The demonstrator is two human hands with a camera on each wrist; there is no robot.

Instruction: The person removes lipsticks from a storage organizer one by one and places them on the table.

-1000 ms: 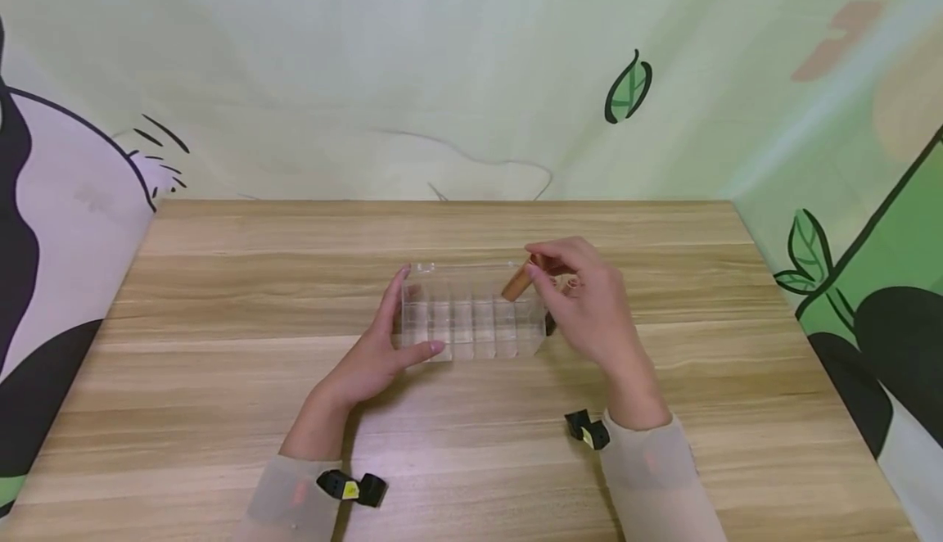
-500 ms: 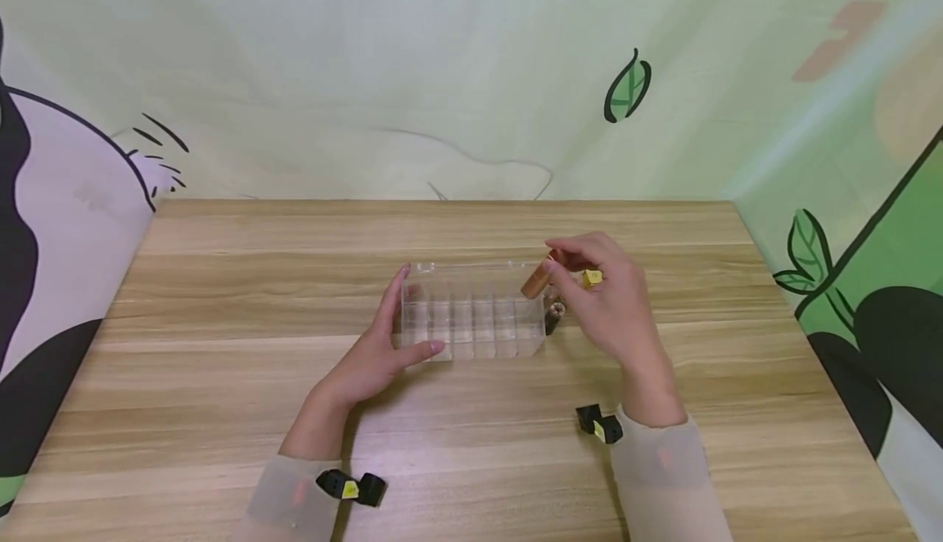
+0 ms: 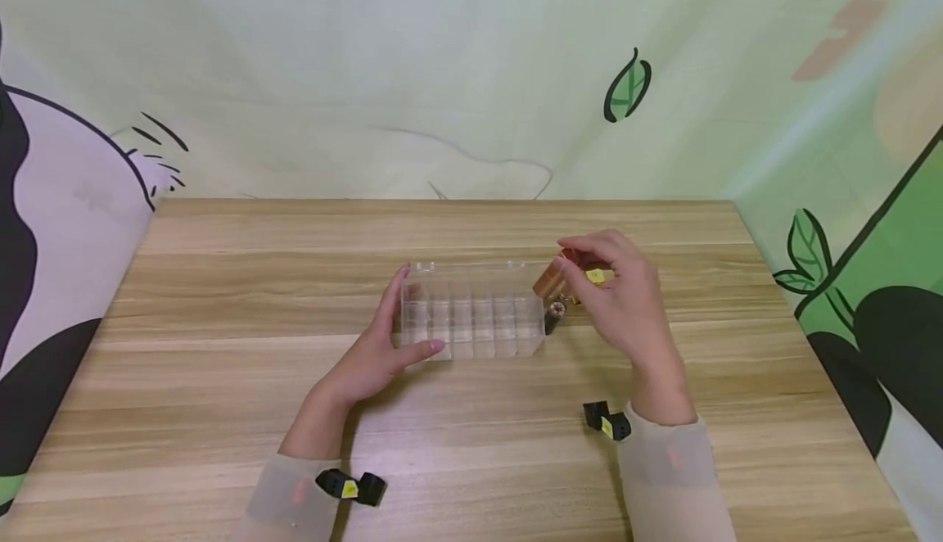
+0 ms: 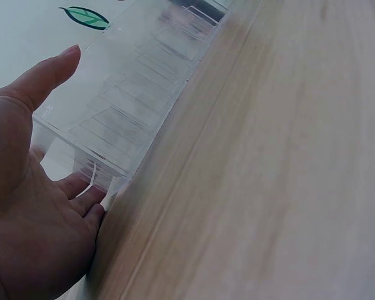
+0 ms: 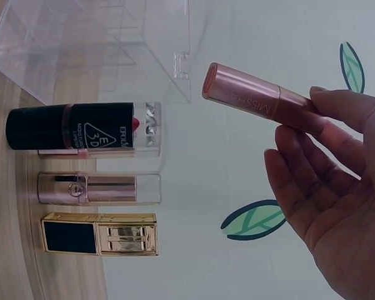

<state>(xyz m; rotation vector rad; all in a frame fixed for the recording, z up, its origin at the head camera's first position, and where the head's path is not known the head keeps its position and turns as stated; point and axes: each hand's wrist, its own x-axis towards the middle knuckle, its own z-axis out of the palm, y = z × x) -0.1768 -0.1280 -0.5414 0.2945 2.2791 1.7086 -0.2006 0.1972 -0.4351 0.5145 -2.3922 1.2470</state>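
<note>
A clear plastic organizer [image 3: 471,321] with rows of compartments stands on the table. My left hand [image 3: 374,362] holds its left end, fingers along the side and thumb over the front. My right hand [image 3: 622,304] pinches a pinkish-brown lipstick tube [image 3: 548,280] between thumb and fingers, tilted in the air by the organizer's far right corner. In the right wrist view, the lettering MISSHA shows on that lipstick tube [image 5: 250,94]. Below it several lipsticks stand upright on the table: a black lipstick [image 5: 103,127], a clear-and-pink lipstick [image 5: 100,189] and a black-and-gold lipstick [image 5: 100,234].
The standing lipsticks are close to the organizer's right end, partly hidden by my right hand in the head view. Wood-grain table [image 3: 471,452] surrounds the organizer. A printed cloth [image 3: 368,75] hangs behind the table's far edge.
My right hand has moved right with the lipstick tube, from over the organizer to its right end, and the standing lipsticks show more. My left hand and the organizer stay in place.
</note>
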